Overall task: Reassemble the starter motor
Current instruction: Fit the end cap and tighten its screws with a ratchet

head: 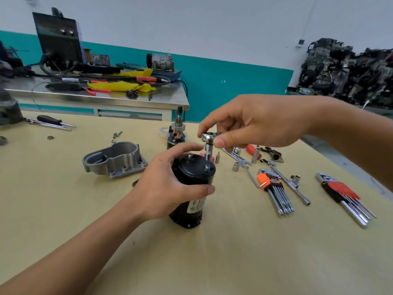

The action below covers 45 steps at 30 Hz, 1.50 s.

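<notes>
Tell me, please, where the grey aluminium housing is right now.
In the head view the grey aluminium housing lies on the yellow table, left of centre, just left of the black motor body that the left hand grips.

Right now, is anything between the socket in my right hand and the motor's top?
Nothing visible. The right hand pinches the ratchet head, its socket sitting at the far edge of the black end cap; the left hand grips the motor body lower down.
</notes>
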{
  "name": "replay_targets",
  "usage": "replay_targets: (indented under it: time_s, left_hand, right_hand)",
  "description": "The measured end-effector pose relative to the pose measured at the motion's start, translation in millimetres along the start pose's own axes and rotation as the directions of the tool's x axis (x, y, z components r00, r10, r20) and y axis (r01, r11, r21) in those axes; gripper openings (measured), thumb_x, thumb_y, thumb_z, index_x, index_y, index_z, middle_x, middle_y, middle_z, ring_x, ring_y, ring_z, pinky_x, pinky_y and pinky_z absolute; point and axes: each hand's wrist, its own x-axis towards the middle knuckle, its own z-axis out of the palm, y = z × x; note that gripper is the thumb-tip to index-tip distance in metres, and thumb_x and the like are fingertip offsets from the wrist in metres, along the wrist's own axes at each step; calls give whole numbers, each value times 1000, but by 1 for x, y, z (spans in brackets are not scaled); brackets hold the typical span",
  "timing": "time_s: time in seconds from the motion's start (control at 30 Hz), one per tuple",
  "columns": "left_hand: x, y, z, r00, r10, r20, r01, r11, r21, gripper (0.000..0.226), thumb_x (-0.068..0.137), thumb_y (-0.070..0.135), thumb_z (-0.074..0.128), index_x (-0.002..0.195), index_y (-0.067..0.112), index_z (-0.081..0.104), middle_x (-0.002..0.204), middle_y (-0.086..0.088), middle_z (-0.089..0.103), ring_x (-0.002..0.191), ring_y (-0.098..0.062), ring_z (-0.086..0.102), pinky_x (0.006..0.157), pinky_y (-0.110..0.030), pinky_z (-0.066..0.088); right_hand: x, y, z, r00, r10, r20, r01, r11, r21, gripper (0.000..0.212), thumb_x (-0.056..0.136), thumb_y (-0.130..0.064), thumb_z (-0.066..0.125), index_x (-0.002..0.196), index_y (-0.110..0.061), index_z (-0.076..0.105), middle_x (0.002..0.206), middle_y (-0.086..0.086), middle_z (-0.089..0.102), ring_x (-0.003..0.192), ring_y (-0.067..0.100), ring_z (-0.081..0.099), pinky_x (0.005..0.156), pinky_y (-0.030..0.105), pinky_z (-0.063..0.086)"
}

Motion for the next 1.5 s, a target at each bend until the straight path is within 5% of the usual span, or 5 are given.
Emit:
replay_targets:
  time_s: [0.87,0.97,1.17,1.27,1.5]
  left_hand:
    - [3,4,0,999,10,35,-7,996,-84,40,68,17,91,105,26,79,119,7,63,111,-9,64,98,-34,53]
    - [4,3,-2,999,-8,31,11,993,-118,40,65,21,90,104,19,79,119,5,63,111,-13,65,100,-40,53]
    - [5,4,-1,998,12,69,-4,993,-118,31,67,21,87,97,24,81,116,7,65,109,-14,66,98,-41,54]
    - [4,3,-1,998,11,59,-6,995,-96,36,65,24,87,100,31,80,117,14,64,112,-8,64,97,-35,53]
    - [2,6,1,997,23,78,-21,999,-35,40,68,26,86,106,21,78,119,10,62,112,-9,62,97,-34,52]
  right_hand:
    - [10,-16,17,968,252,-17,-251,954,-163,29,95,-43,62,111,-19,65,67,-4,75,54,8,70,55,19,56]
    - [15,-21,11,988,154,-19,-152,937,-314,29,92,-40,68,116,-23,66,70,-14,71,63,-10,63,57,6,48]
    - [16,-22,1,985,-107,135,164,824,-543,40,92,-19,70,128,-37,67,119,-16,69,109,4,60,95,27,47]
    - [15,-16,0,993,-89,78,114,892,-438,34,89,-21,75,121,-31,72,87,-35,66,85,-15,61,74,5,43]
    - [20,-14,-1,977,165,134,-111,933,-343,35,90,-49,65,85,-16,75,63,-10,71,52,-2,58,48,7,40]
